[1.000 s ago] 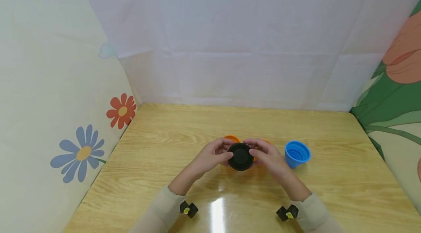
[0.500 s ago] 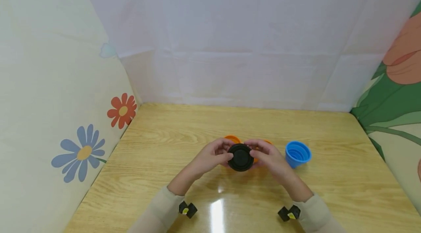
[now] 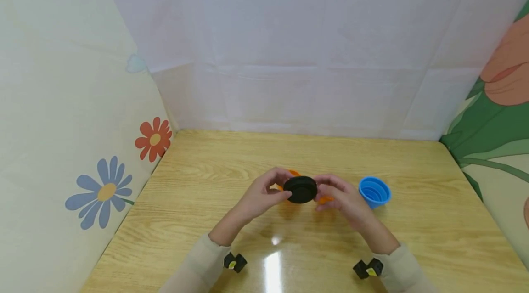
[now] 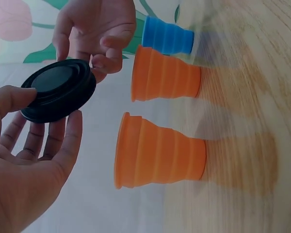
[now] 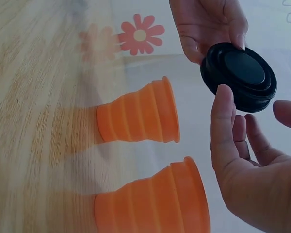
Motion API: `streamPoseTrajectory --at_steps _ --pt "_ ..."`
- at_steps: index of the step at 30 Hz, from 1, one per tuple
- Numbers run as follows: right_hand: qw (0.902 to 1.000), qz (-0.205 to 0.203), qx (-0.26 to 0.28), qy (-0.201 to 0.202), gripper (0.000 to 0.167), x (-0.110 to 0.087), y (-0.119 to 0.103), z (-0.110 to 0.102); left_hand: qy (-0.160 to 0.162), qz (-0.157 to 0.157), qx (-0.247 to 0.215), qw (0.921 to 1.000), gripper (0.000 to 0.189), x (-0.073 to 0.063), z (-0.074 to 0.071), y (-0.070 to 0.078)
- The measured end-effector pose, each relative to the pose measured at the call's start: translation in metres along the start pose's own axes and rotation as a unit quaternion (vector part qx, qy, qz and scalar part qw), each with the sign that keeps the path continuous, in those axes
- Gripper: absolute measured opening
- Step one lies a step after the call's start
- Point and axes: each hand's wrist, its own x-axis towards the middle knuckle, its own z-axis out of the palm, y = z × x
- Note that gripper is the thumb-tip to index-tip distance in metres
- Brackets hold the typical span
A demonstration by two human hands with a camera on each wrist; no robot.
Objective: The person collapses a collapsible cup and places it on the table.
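A folded-down black collapsible cup (image 3: pixel 301 190), flat and round with stepped rings, is held up above the table. My left hand (image 3: pixel 263 195) pinches its left side, thumb on the ringed face and fingers beneath. On the other side, my right hand (image 3: pixel 345 201) has its fingertips close at the rim, and its thumb stands away from the cup in the right wrist view. Behind the hands, two orange collapsible cups (image 4: pixel 160 153) stand upright, extended, partly hidden in the head view. A blue collapsible cup (image 3: pixel 374 192) stands upright to the right of my right hand.
The wooden table (image 3: pixel 215 160) runs back to a white cloth backdrop (image 3: pixel 264 77). Flower-patterned cloth (image 3: pixel 82 123) hangs at the left, and more of it at the right. Both sleeves (image 3: pixel 202 256) carry small black wrist devices.
The black cup has tilted, so its ringed face looks narrower and its side edge shows. My right thumb has come off its face, and the right hand has shifted slightly right.
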Motion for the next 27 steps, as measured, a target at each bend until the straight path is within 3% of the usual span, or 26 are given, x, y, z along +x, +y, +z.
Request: streamPoseTrajectory --at_steps 5,9,12,17,19,27 --pt "0.9976 0.027 0.058 -0.027 0.019 -0.002 -0.003 -0.003 0.011 0.073 0.042 0.9964 0.028 -0.001 0.002 0.001" --pt "0.9943 0.044 0.088 -0.041 0.017 -0.002 -0.006 -0.003 0.027 0.154 0.111 0.9814 0.029 -0.001 0.005 0.001" --pt "0.9926 0.052 0.098 -0.048 0.020 0.000 -0.006 -0.003 0.040 0.211 0.181 0.9597 0.030 -0.001 0.007 -0.001" --pt "0.9917 0.059 0.100 -0.055 0.021 0.002 -0.006 -0.003 0.043 0.325 0.266 0.9067 0.035 0.002 0.008 -0.006" --pt "0.9913 0.061 0.105 -0.051 0.020 0.002 -0.005 -0.003 0.039 0.354 0.287 0.8894 0.036 0.003 0.008 -0.008" --pt "0.9928 0.061 0.101 -0.022 0.020 0.000 -0.006 -0.001 0.013 0.379 0.360 0.8524 0.033 0.000 0.013 -0.009"
